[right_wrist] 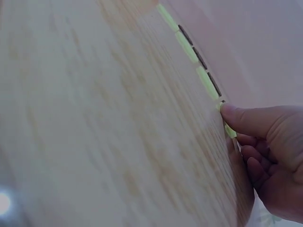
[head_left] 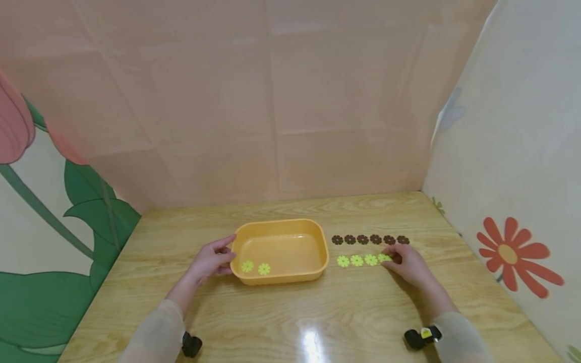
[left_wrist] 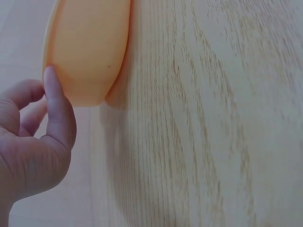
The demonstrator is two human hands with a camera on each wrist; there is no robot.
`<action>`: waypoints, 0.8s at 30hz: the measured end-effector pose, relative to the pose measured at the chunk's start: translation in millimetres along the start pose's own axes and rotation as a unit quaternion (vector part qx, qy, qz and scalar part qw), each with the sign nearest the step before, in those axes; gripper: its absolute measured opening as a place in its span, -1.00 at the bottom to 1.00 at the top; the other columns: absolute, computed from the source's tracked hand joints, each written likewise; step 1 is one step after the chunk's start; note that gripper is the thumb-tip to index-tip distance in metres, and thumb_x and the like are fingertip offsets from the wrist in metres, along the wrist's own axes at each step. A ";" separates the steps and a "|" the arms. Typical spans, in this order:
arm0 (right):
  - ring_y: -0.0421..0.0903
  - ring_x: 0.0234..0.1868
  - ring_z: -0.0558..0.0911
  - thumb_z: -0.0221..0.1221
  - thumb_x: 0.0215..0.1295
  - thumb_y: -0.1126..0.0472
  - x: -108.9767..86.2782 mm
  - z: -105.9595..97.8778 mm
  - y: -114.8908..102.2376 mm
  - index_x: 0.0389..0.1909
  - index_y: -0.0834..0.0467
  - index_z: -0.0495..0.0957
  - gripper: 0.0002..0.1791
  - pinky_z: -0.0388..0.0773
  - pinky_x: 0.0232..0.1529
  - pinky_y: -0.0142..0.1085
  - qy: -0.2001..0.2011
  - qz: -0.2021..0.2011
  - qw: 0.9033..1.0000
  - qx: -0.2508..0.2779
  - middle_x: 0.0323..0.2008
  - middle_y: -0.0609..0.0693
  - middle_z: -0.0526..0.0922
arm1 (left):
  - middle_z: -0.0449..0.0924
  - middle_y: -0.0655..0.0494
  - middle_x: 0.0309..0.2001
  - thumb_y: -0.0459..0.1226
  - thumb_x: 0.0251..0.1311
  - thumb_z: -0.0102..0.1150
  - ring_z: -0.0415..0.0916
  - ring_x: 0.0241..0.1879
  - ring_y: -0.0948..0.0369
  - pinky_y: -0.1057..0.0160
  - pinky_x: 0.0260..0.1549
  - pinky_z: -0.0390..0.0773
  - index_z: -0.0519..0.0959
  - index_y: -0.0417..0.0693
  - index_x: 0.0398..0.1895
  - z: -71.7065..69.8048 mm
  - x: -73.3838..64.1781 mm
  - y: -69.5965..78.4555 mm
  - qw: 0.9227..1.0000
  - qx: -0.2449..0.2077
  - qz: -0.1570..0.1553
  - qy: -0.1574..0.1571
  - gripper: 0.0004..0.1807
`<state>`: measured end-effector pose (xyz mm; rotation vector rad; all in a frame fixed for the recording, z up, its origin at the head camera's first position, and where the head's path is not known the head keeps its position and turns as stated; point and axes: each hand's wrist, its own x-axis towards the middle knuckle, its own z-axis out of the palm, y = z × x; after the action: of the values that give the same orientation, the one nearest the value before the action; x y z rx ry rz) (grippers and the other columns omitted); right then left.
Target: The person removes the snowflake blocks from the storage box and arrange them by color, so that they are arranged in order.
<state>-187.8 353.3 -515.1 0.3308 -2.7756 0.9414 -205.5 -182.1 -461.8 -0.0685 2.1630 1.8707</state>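
Observation:
A shallow yellow-orange plastic tub (head_left: 281, 277) stands on the table, with two yellow-green flower pieces (head_left: 264, 268) lying inside at its front left. My left hand (head_left: 213, 259) holds the tub's left rim, the thumb against the outer wall, as the tub (left_wrist: 90, 52) shows in the left wrist view. To the tub's right, small yellow-green flower pieces (head_left: 357, 260) lie in a row. At that row's right end my right hand (head_left: 408, 262) pinches a yellow-green flower piece (head_left: 384, 257), partly hidden by the fingers. In the right wrist view, its thumb (right_wrist: 246, 118) covers part of it.
Behind the green row runs a parallel row of several dark brown flower pieces (head_left: 362, 240). The wood-grain table (head_left: 254, 317) ends at a pinkish backdrop (head_left: 272, 126), with flower-printed sheets (head_left: 508, 126) at the sides.

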 end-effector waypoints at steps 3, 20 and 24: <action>-0.07 -0.29 0.51 0.43 0.12 0.29 -0.9 -0.2 0.8 -0.19 0.28 0.65 -0.74 0.54 -0.29 -0.27 -0.002 0.000 1.000 0.000 -0.32 0.03 0.60 | 0.33 -0.06 -0.21 -0.50 0.29 0.16 0.46 -0.37 0.15 0.24 -0.45 0.74 0.31 -0.10 0.45 0.2 -0.5 -0.1 1.000 0.001 -0.001 0.000 -0.35; -0.12 -0.34 0.50 0.31 0.28 0.28 0.1 -6.1 -16.0 -0.05 0.39 0.57 -0.69 0.52 -0.38 -0.36 0.029 0.014 0.999 0.036 -0.32 0.05 0.58 | 0.33 -0.05 -0.22 -0.50 0.29 0.16 0.45 -0.41 0.19 0.25 -0.48 0.74 0.32 -0.11 0.44 -0.1 -0.6 -0.1 1.000 -0.001 0.002 -0.001 -0.36; -0.03 -0.29 0.56 0.32 0.26 0.30 8.0 -3.9 -32.8 0.00 0.39 0.56 -0.66 0.61 -0.31 -0.26 0.035 -0.014 0.999 0.031 -0.29 0.09 0.58 | 0.33 -0.05 -0.22 -0.50 0.28 0.17 0.45 -0.41 0.18 0.24 -0.47 0.74 0.32 -0.11 0.44 0.0 -0.4 0.3 1.000 -0.003 0.002 -0.001 -0.36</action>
<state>-186.2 329.2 -491.2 0.3373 -2.6765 1.0132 -205.2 -182.1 -461.5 -0.0623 2.1584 1.8783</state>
